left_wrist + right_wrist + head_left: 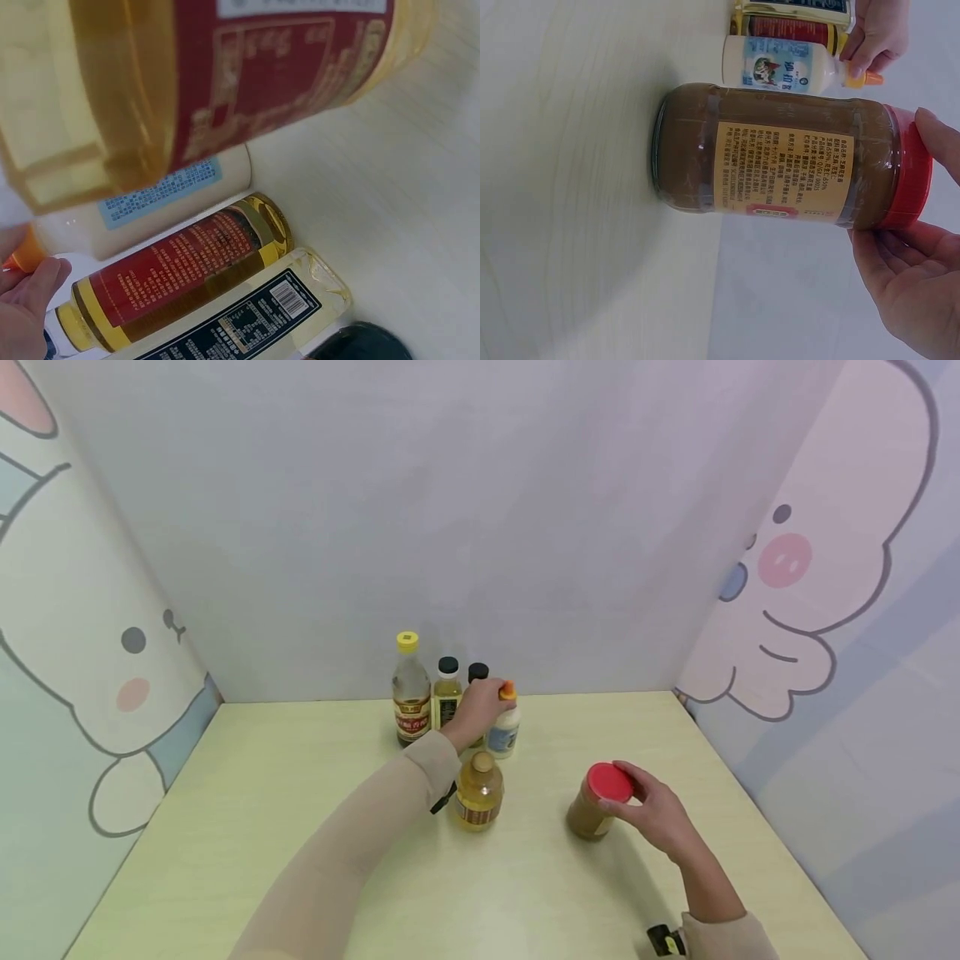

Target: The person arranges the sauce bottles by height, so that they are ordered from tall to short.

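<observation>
At the back of the table my left hand (478,708) pinches the orange cap of a white salad dressing squeeze bottle (776,64), which has a blue label. My right hand (660,814) grips the red lid of a peanut butter jar (780,161), thumb and fingers on opposite sides. Brown paste fills this jar, and its base is close to the tabletop. A round-bodied bottle of yellow liquid (480,793) stands in front of my left wrist. Beside the squeeze bottle is a black-capped, red-labelled oil bottle (172,277), partly hidden by the left hand in the head view.
Left of the left hand, a tall yellow-capped sauce bottle (412,693) and a black-capped bottle of pale oil (447,693) stand in the back row. A light wood-grain table (300,777) lies under everything. Cloth walls with cartoon animals (450,527) enclose its back and sides.
</observation>
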`<action>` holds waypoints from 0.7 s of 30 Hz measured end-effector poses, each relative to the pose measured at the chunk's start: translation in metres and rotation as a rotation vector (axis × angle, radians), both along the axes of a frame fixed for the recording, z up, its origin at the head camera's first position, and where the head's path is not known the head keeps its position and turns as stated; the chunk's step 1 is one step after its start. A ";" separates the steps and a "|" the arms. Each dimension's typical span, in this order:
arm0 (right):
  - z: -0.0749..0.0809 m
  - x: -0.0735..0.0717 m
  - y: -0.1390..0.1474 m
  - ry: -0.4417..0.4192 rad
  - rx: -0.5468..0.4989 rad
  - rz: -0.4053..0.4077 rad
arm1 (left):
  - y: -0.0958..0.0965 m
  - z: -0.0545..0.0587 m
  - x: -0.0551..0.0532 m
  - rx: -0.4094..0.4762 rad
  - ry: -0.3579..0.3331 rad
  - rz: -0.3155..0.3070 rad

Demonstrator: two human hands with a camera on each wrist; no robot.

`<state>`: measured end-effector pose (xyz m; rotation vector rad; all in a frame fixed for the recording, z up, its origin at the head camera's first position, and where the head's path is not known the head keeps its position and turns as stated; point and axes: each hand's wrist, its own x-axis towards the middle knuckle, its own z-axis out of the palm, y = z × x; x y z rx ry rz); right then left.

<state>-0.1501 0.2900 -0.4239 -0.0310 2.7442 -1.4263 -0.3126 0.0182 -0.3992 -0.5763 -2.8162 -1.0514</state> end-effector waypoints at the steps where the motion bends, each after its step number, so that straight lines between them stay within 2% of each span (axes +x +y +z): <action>1: 0.000 0.000 0.000 0.000 -0.001 -0.001 | 0.001 0.000 0.000 0.005 -0.006 0.001; 8: 0.001 0.001 0.000 -0.007 -0.014 -0.003 | 0.002 -0.006 -0.001 0.081 -0.044 0.012; 13: 0.001 0.001 -0.001 -0.001 -0.012 -0.007 | 0.001 -0.012 0.000 0.112 -0.002 0.012; 21: 0.001 0.001 0.000 0.007 -0.009 -0.003 | 0.004 -0.016 0.001 0.077 0.089 0.030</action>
